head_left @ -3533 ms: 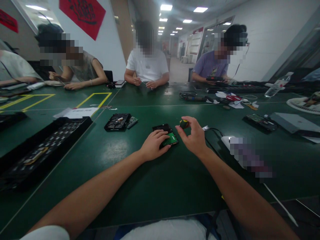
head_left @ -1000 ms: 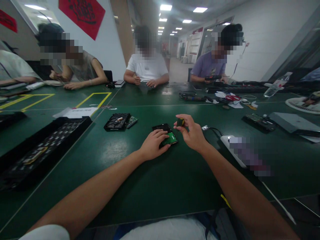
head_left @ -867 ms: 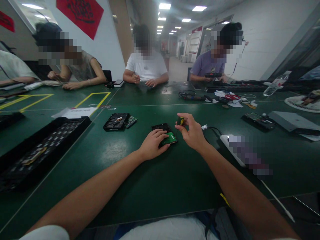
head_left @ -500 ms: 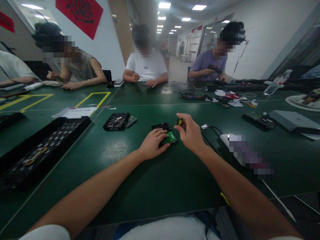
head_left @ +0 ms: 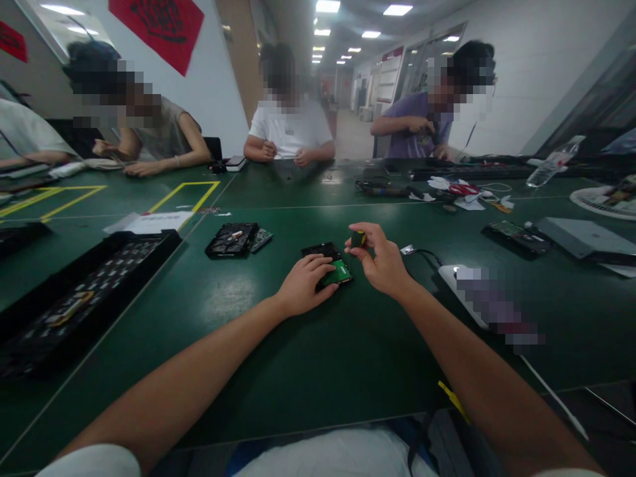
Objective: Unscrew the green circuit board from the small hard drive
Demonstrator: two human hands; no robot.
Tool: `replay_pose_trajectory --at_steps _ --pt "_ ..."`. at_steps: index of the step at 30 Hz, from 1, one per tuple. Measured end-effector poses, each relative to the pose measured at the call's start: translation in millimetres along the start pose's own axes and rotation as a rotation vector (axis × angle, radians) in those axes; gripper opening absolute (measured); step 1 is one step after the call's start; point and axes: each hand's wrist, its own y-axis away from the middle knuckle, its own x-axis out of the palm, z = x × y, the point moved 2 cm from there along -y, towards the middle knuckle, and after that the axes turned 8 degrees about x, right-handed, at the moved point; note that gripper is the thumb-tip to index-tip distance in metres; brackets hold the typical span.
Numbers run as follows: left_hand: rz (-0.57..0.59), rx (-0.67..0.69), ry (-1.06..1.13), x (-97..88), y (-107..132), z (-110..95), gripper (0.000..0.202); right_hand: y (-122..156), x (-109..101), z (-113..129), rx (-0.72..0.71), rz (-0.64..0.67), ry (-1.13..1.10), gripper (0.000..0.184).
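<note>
My left hand (head_left: 304,286) lies with fingers stretched over a hard drive (head_left: 320,249), its thumb along the near edge. The drive's green circuit board (head_left: 342,271) faces up, and the hand covers part of it. Just right of the drive and above the table, my right hand (head_left: 381,262) pinches a stubby black-and-yellow tool handle (head_left: 358,239) between thumb and fingers. Whether a shaft extends below that handle is too small to tell. Another dark drive (head_left: 231,240) sits to the left, with a loose circuit board (head_left: 261,240) against its side.
A long black tray (head_left: 163,248) occupies the left side. On the right are a cable (head_left: 422,255), a white device (head_left: 470,301), another drive (head_left: 517,238) and a grey box (head_left: 581,238). Tools and scraps (head_left: 462,191) lie farther back. Several people sit across the table.
My right hand has turned slightly around the black-and-yellow handle, whose yellow end now shows less. My left hand stays on the drive. Across the table, the person in purple has shifted their arms.
</note>
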Motion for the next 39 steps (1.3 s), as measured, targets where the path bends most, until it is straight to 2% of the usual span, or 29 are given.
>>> replay_pose_trajectory --at_steps 14,21,28,39 --pt "0.003 -0.005 -0.001 0.9 -0.1 1.0 0.041 2.7 1.6 0.5 0.036 -0.211 0.228 0.049" --pt "0.007 -0.007 0.004 -0.5 -0.3 0.0 0.041 -1.0 -2.8 -5.4 0.047 -0.092 0.071 0.048" --pt "0.000 -0.004 0.009 -1.1 -0.3 -0.5 0.041 -1.2 -4.9 -1.3 0.008 0.050 -0.046 0.042" --pt "0.002 0.001 -0.003 -0.7 -0.2 -0.8 0.041 1.7 -0.3 -3.5 0.053 -0.117 0.130 0.049"
